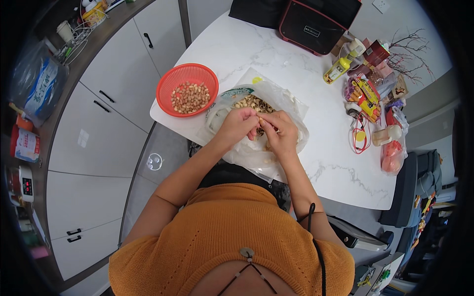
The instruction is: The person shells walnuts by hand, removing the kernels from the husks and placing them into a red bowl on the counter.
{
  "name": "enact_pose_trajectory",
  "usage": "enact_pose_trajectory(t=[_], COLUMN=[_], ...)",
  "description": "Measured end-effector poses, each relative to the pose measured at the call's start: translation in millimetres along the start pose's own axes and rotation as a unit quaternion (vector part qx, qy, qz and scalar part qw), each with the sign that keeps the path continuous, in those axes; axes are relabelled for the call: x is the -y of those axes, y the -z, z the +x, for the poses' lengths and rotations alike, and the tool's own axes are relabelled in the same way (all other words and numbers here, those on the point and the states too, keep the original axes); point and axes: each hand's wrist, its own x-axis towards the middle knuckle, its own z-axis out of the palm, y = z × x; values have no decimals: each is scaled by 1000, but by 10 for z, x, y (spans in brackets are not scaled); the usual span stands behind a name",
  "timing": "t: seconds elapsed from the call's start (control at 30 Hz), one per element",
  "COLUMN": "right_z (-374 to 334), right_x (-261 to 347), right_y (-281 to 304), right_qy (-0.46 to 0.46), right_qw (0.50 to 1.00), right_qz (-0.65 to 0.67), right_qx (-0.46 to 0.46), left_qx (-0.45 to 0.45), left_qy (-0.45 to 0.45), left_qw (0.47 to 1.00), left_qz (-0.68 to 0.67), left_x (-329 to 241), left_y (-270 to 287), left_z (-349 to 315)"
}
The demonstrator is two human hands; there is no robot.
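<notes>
My left hand and my right hand meet over an opened white plastic bag. Their fingertips are pinched together around a small tan peanut, mostly covered by the fingers. Below them, in the bag, lies a heap of brown and pale peanut shells, partly hidden by both hands. To the left of the bag stands a round red plastic basket, holding many pinkish-brown peanut kernels across its bottom.
The white marble-patterned table carries a black and red box-shaped device at the back. Along its right side stand a yellow bottle, snack packets, a red cable and a bag of pink fruit. White cabinets line the left.
</notes>
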Motion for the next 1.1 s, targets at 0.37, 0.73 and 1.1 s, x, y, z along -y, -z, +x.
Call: enact_pose_trajectory(t=[0.37, 0.73, 1.1], right_z=[46, 74, -18], right_x=[-100, -136, -67], right_y=[-63, 64, 265], right_qy=[-68, -93, -93], right_qw=[990, 993, 971], right_qz=[121, 54, -173], right_qx=[24, 38, 140], left_qx=[6, -39, -359], left_qy=[52, 39, -259], left_qw=[988, 988, 821], left_qz=[-148, -142, 362], left_x=[68, -32, -379], left_y=[36, 26, 910], left_z=[36, -24, 17])
